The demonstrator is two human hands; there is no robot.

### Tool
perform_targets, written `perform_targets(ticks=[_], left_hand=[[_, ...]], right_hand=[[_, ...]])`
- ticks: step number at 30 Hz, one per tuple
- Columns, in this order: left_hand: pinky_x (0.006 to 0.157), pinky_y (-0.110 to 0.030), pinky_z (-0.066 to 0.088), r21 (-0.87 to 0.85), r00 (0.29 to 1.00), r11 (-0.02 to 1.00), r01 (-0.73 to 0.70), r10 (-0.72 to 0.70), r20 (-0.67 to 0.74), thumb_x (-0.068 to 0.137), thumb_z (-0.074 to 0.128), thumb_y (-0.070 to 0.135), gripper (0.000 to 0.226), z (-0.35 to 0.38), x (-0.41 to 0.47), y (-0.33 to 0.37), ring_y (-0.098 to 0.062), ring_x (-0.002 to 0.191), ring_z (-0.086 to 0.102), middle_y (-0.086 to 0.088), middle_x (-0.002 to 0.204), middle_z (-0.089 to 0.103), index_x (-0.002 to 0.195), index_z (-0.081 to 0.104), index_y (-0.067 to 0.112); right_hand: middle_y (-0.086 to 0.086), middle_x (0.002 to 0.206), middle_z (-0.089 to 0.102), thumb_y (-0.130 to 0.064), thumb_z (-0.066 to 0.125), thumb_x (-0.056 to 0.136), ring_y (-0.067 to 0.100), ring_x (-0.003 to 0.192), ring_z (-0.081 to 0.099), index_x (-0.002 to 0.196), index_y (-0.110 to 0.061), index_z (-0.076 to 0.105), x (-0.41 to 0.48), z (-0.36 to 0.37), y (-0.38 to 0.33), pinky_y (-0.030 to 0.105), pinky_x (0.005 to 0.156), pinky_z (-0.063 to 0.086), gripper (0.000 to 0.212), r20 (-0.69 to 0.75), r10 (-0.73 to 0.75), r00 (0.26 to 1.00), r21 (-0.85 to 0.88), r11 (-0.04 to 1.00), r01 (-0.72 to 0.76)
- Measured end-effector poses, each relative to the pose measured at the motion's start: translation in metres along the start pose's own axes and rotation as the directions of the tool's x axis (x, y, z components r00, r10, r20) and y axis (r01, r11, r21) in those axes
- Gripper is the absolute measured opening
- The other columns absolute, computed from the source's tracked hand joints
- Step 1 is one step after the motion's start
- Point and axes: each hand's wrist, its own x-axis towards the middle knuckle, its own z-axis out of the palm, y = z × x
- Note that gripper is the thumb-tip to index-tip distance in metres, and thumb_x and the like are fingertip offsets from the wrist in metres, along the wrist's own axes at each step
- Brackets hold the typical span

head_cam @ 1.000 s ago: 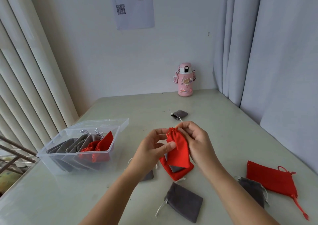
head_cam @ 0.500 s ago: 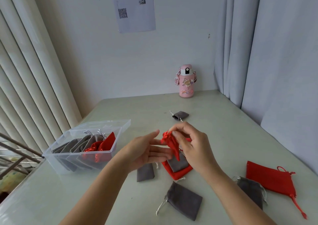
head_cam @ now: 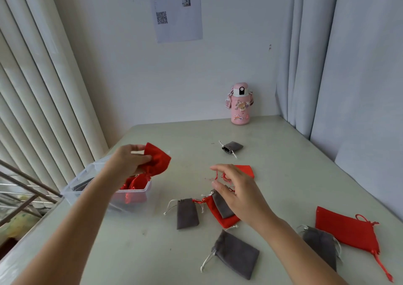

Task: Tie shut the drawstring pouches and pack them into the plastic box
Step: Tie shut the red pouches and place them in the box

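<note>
Soft, fairly bright daylight comes from my left through the blinds [head_cam: 32,88], leaving the wall a cool, pale grey. The tabletop [head_cam: 283,165] has a dull sheen, no hard glare, and shadows on it are faint and soft-edged. My left hand [head_cam: 124,165] and right hand [head_cam: 239,195] look slightly motion-smeared. The red pouch [head_cam: 158,160] my fingers grip is heavily saturated. Blinds and curtain [head_cam: 349,66] bow outward at the frame edges.

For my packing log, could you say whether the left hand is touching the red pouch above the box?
Touching. The head view shows the left hand gripping the red pouch above the plastic box.
</note>
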Motion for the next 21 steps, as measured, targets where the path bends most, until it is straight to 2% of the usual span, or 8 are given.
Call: perform_targets(ticks=[3, 6, 8, 9, 12, 16, 19, 21], left_hand=[[0.055, -0.026, 0.058, 0.178, 0.995, 0.979, 0.098, -0.1, 0.001, 0.084, 0.065, -0.003, 0.041, -0.017, 0.012, -0.015, -0.023, 0.054, 0.066, -0.018, 0.081, 0.064, 0.122, 0.05, 0.004], [0.064, -0.028, 0.055, 0.366, 0.995, 0.927, 0.08, -0.099, 0.034, 0.084, 0.064, -0.005, 0.026, -0.024, 0.019, -0.028, -0.026, 0.062, 0.062, -0.015, 0.077, 0.063, 0.108, 0.056, -0.004], [0.059, -0.021, 0.05, 0.551, 0.998, 0.834, -0.009, -0.025, 0.053, 0.084, 0.065, -0.002, 0.009, -0.026, 0.019, -0.03, -0.022, 0.064, 0.057, -0.009, 0.074, 0.061, 0.091, 0.062, 0.003], [0.054, -0.019, 0.046, 0.619, 0.999, 0.784, -0.043, 0.014, 0.051, 0.083, 0.066, -0.001, 0.01, -0.027, 0.02, -0.031, -0.02, 0.063, 0.055, -0.008, 0.075, 0.063, 0.083, 0.063, 0.009], [0.052, -0.019, 0.04, 0.718, 0.994, 0.687, -0.107, 0.077, 0.074, 0.081, 0.064, -0.003, 0.023, -0.03, 0.021, -0.031, -0.017, 0.062, 0.055, -0.01, 0.085, 0.069, 0.073, 0.065, 0.018], [0.051, -0.005, 0.035, 0.827, 0.979, 0.525, -0.2, 0.132, 0.152, 0.08, 0.06, -0.005, 0.028, -0.028, 0.016, -0.03, -0.008, 0.065, 0.055, -0.001, 0.083, 0.067, 0.078, 0.072, 0.02], [0.06, -0.007, 0.039, 0.865, 0.957, 0.41, -0.289, 0.107, 0.269, 0.078, 0.059, -0.005, 0.033, -0.029, 0.018, -0.031, -0.007, 0.073, 0.056, 0.006, 0.088, 0.067, 0.084, 0.075, 0.024], [0.064, -0.007, 0.039, 0.887, 0.938, 0.314, -0.339, 0.047, 0.343, 0.078, 0.064, 0.004, 0.028, -0.028, 0.02, -0.029, -0.006, 0.077, 0.055, 0.013, 0.085, 0.063, 0.093, 0.074, 0.025]], right_hand=[[-0.02, 0.122, 0.048, -0.024, 0.056, 0.095, -0.02, 0.111, 0.039, 0.125, -0.023, 0.056, -0.001, 0.002, 0.006, 0.002, 0.095, 0.032, 0.03, 0.046, 0.047, 0.998, -0.035, 0.998, -0.046], [-0.017, 0.129, 0.048, -0.027, 0.055, 0.095, -0.007, 0.119, 0.043, 0.126, -0.025, 0.055, -0.001, 0.004, 0.01, 0.011, 0.1, 0.037, 0.03, 0.073, 0.092, 0.993, -0.06, 0.994, -0.087], [-0.015, 0.131, 0.048, -0.028, 0.055, 0.095, -0.002, 0.122, 0.044, 0.125, -0.026, 0.055, -0.001, 0.005, 0.013, 0.018, 0.102, 0.039, 0.03, 0.078, 0.115, 0.99, -0.069, 0.992, -0.11], [-0.015, 0.13, 0.049, -0.028, 0.055, 0.095, 0.0, 0.123, 0.045, 0.124, -0.026, 0.056, -0.001, 0.005, 0.014, 0.021, 0.102, 0.04, 0.029, 0.076, 0.118, 0.99, -0.07, 0.991, -0.113], [-0.017, 0.124, 0.05, -0.026, 0.056, 0.094, 0.0, 0.117, 0.048, 0.121, -0.025, 0.057, -0.001, 0.006, 0.016, 0.02, 0.099, 0.041, 0.027, 0.078, 0.125, 0.989, -0.078, 0.99, -0.119], [-0.016, 0.122, 0.051, -0.025, 0.057, 0.094, -0.004, 0.109, 0.049, 0.12, -0.025, 0.058, -0.001, 0.006, 0.017, 0.007, 0.091, 0.037, 0.026, 0.097, 0.136, 0.986, -0.103, 0.987, -0.126], [-0.015, 0.122, 0.05, -0.026, 0.056, 0.094, -0.004, 0.107, 0.049, 0.12, -0.025, 0.058, -0.001, 0.006, 0.018, 0.003, 0.086, 0.035, 0.026, 0.108, 0.148, 0.983, -0.127, 0.983, -0.134], [-0.013, 0.122, 0.051, -0.025, 0.056, 0.094, -0.002, 0.106, 0.051, 0.119, -0.024, 0.059, -0.001, 0.006, 0.018, 0.004, 0.086, 0.036, 0.025, 0.106, 0.153, 0.983, -0.132, 0.982, -0.139]])
